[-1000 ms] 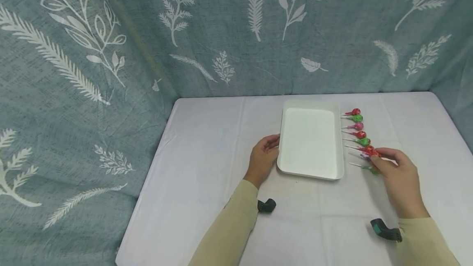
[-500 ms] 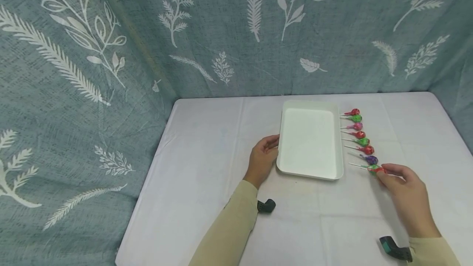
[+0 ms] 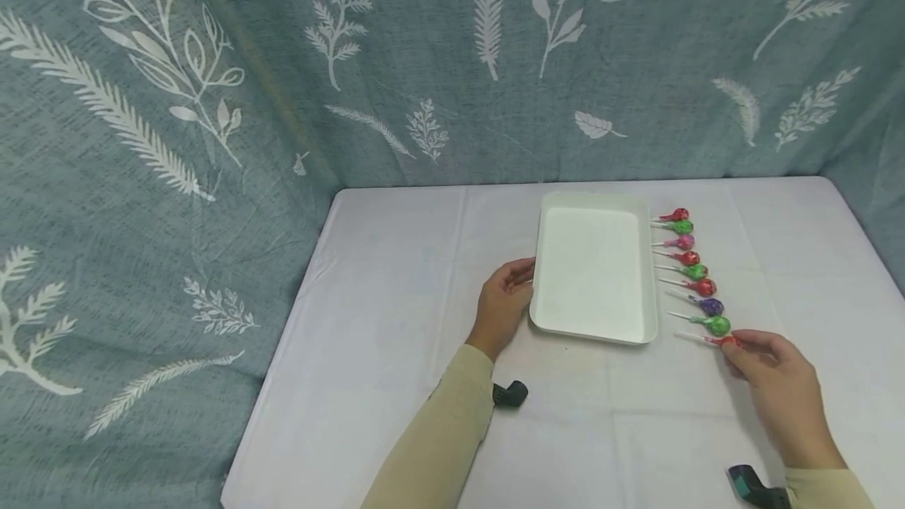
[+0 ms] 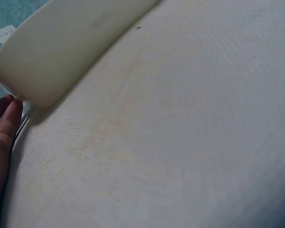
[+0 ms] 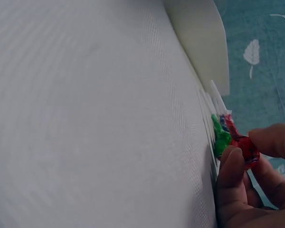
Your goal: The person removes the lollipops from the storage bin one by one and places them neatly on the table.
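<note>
In the head view, my right hand (image 3: pixel 785 391) pinches the round head of a red-wrapped lollipop (image 3: pixel 721 341), at the near end of a row of lollipops. Its white stick points left toward the tray. The right wrist view shows the thumb and fingers around the red wrapper (image 5: pixel 244 147), with a green lollipop (image 5: pixel 222 140) right beside it. My left hand (image 3: pixel 500 306) touches the left side of a white rectangular tray (image 3: pixel 594 273) with its fingertips. In the left wrist view, those fingers (image 4: pixel 9 118) lie against the tray's outer wall (image 4: pixel 61 52).
Several more lollipops lie in a column along the tray's right side, among them a purple one (image 3: pixel 710 305), a green one (image 3: pixel 717 326) and a pink one (image 3: pixel 684 242). A white cloth (image 3: pixel 396 320) covers the table. Behind it hangs a green leaf-patterned curtain (image 3: pixel 438 45).
My right hand has moved nearer with the red lollipop, past the purple and green ones, to the near end of the row. The left hand and tray stay in place.
</note>
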Motion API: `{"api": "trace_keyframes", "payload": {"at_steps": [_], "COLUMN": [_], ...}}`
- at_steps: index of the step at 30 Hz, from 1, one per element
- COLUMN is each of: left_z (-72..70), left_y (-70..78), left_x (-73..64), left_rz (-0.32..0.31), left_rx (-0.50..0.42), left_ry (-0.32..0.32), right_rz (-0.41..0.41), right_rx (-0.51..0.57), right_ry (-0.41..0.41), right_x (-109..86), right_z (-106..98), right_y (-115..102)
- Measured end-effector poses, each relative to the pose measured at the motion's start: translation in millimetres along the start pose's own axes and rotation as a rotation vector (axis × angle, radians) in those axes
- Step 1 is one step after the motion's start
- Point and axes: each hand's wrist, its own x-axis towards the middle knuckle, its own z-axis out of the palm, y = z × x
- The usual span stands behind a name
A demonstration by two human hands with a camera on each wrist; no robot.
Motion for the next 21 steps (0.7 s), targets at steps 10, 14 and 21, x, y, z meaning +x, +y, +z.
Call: {"api": "trace_keyframes", "payload": {"at_steps": [10, 14, 21], "left_z": [0.8, 0.9, 0.9], "left_y": [2.2, 3.5, 1.6], "left_x": [-0.2, -1.4, -0.8], "left_rz": [0.006, 0.003, 0.009], "left_rx": [0.023, 0.028, 0.023], "left_ry": [-0.003, -0.008, -0.012], "right_rz": [-0.033, -0.037, -0.042], "right_rx": [-0.048, -0.064, -0.071], "right_ry": [0.029, 0.026, 0.012], "right_x": [-1.0, 0.4, 2.9], "right_z": [3.5, 3.9, 4.0], "right_y": [0.9, 1.3, 2.8]}}
